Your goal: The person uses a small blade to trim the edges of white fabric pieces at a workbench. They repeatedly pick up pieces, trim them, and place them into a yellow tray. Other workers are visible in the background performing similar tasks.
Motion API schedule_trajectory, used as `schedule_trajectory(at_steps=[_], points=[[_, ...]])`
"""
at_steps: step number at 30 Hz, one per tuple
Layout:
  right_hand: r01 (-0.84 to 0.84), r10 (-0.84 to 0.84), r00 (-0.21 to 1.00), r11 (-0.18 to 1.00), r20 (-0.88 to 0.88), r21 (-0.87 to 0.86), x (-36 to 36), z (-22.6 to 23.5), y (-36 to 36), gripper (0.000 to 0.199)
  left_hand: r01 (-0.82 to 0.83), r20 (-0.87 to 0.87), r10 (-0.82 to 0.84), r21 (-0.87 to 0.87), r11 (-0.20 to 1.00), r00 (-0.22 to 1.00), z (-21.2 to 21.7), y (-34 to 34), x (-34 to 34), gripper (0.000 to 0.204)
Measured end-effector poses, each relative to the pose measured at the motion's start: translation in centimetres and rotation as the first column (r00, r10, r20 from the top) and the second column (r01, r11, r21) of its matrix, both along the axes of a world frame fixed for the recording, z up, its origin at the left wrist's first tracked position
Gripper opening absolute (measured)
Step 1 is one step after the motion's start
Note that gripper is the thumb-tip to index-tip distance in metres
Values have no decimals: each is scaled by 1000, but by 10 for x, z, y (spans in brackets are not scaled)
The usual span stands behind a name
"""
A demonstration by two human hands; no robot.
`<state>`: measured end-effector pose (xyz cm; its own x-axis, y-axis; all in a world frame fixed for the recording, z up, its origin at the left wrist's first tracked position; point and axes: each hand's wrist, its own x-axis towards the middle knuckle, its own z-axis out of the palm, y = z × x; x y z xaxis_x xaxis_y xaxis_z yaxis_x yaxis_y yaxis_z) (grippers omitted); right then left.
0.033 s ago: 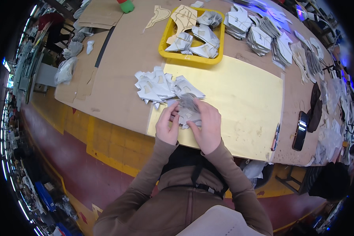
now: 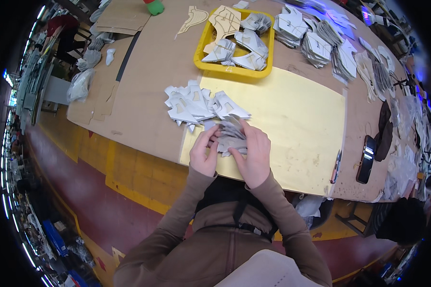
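Between my two hands is a small stack of grey-white cut pieces [image 2: 232,143], just above the near left part of the pale yellow sheet [image 2: 297,119]. My left hand [image 2: 204,152] is curled at the stack's left side, fingers bent against its edge. On the other side my right hand [image 2: 255,154] grips it, thumb at the near end and fingers at the far end. The upper pieces look blurred and fanned apart. Right beyond my hands lies a loose pile of white cut pieces [image 2: 192,103] with small cut-out windows.
A yellow plastic basket [image 2: 244,73] holding bundled pieces and tan patterns stands beyond the sheet. Tied stacks of pieces [image 2: 316,50] lie at the far right. A phone [image 2: 366,160] and a pen [image 2: 336,166] rest at the right. Far left, a person [image 2: 64,36] bends over.
The pieces between my hands have shifted and spread into more visible layers. Both hands stay almost in place.
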<state>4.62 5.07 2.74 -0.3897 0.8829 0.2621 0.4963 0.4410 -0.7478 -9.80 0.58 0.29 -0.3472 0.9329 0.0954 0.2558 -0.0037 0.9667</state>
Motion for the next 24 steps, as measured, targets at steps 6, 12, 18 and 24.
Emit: schedule_trajectory(at_steps=[6,12,18,24], points=[[-64,64,998,997,0,-31,8,-7,-4,50,108,13,-108,9,994,994,-2,-13,-8,43],[-129,128,991,991,47,23,20,-2,3,48,172,-305,-144,65,983,941,14,-8,2,55],[-98,93,983,995,159,27,25,3,-8,63,370,-219,-364,-18,929,905,9,-3,20,66],[-94,70,981,987,182,127,40,-9,-17,65,350,-223,-325,82,933,919,-7,1,32,52]])
